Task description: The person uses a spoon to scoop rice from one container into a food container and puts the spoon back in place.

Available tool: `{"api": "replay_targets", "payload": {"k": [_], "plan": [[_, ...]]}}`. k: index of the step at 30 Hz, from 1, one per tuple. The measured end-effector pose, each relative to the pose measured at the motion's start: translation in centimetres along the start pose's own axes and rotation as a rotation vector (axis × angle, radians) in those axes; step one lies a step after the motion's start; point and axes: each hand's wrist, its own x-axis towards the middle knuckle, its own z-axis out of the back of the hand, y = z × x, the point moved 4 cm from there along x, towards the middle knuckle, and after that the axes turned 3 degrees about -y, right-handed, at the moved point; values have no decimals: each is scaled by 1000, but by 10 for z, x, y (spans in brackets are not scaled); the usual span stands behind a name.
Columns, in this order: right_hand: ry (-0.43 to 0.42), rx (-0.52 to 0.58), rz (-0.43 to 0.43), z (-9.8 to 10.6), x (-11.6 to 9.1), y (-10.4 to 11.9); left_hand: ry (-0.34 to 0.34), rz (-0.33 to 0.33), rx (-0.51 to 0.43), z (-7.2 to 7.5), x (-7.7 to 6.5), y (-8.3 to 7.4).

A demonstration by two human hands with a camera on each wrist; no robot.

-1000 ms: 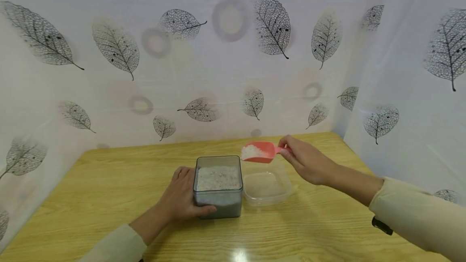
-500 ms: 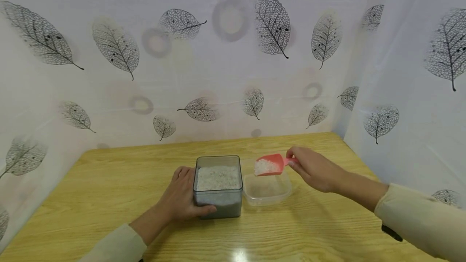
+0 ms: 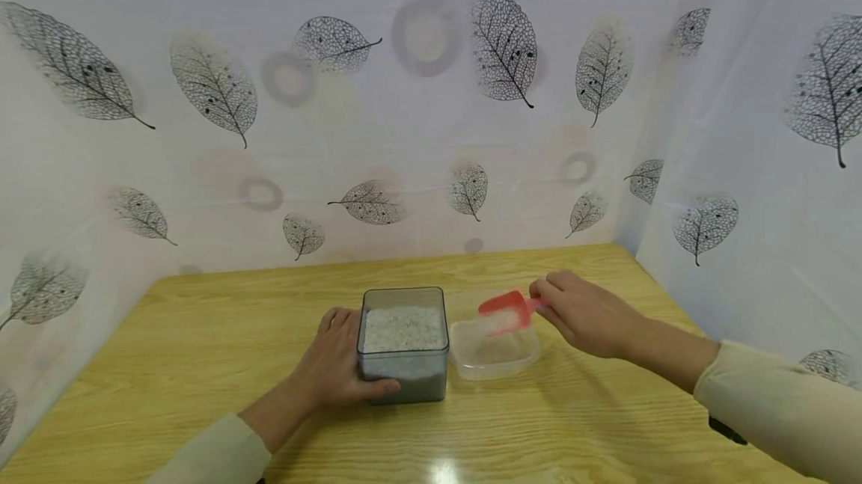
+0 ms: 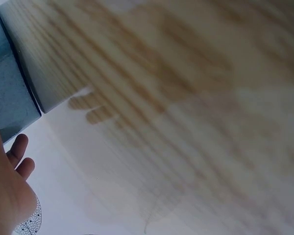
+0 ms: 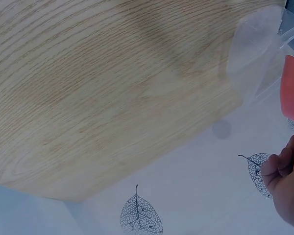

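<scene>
A square grey see-through container, filled high with white grains that look like rice, stands on the table. My left hand holds it from the left side, thumb across the front wall; part of this hand shows in the left wrist view. In my right hand is the handle of a pink-red scoop, tilted over a low clear plastic box. White grains blur at the scoop's lower edge, falling toward the box. The right wrist view shows the scoop beside the clear box.
The box and the container sit side by side on a wood-grain table. White sheeting with a leaf print rises behind the table and along both sides.
My right hand has brought the scoop right and down from beside the container to over the clear box. The scoop has turned and its grains now spill. My left hand has stayed put.
</scene>
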Motion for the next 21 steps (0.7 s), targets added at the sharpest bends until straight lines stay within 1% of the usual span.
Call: {"api": "replay_targets", "payload": {"k": [6,10,13,21], "plan": [[-97,-115,167,3,1,2,5,7,2,-1,-1,1],[-123,-201,259,4,2,3,6,11,3,-2,-1,1],[-130,-249,297,5,3,4,9,13,1,-3,-1,2],[-165,-276,306,9,6,4,13,19,-12,-2,0,1]]}}
